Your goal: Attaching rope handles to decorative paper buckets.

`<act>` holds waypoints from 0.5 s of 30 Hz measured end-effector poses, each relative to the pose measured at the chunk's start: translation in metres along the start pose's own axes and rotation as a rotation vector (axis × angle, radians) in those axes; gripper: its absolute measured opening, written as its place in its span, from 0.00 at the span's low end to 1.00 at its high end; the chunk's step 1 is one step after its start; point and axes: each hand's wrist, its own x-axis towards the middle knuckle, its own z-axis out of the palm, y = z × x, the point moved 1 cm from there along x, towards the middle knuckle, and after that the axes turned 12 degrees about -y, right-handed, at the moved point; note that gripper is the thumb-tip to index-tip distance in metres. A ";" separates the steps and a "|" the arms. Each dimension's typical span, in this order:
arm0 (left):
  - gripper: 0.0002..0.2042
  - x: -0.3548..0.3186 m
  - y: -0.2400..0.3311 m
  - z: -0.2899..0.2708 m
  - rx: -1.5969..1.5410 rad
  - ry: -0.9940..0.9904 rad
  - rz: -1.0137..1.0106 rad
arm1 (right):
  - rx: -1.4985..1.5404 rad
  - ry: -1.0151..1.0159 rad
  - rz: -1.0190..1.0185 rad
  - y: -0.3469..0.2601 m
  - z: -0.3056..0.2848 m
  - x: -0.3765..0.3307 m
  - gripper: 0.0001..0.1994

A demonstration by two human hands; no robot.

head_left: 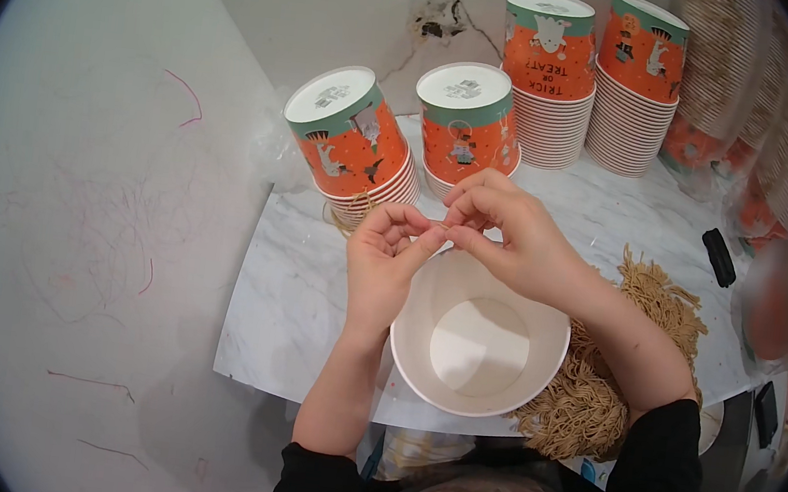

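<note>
From the head camera, the left hand (381, 259) and right hand (512, 235) meet fingertip to fingertip just above the far rim of an upright white paper cup (479, 338) on the marble table (290, 302). Both pinch something thin between thumb and forefinger; what it is cannot be told. Stacks of orange upturned cups (352, 144) stand just beyond. A heap of tan cords (613, 368) lies under the right forearm.

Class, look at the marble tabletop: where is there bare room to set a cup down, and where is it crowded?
Bare marble lies at the table's left, below the leftmost cup stack, and between the tall stacks and the twine pile. The back edge is crowded.
</note>
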 end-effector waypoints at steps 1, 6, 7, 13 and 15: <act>0.07 0.000 0.000 0.000 0.000 0.001 -0.001 | -0.067 0.006 -0.018 0.000 -0.001 0.000 0.03; 0.06 -0.001 0.000 -0.002 0.051 -0.036 -0.061 | 0.246 0.007 0.050 0.019 0.000 0.001 0.04; 0.06 -0.002 0.001 -0.003 0.052 -0.036 -0.061 | 0.374 -0.001 0.079 0.021 0.000 0.002 0.04; 0.06 -0.002 0.006 -0.004 0.192 -0.086 -0.023 | 0.467 -0.047 0.173 0.019 -0.003 0.003 0.04; 0.05 -0.004 0.009 -0.007 0.137 -0.114 -0.129 | 0.468 -0.052 0.166 0.017 -0.002 0.002 0.04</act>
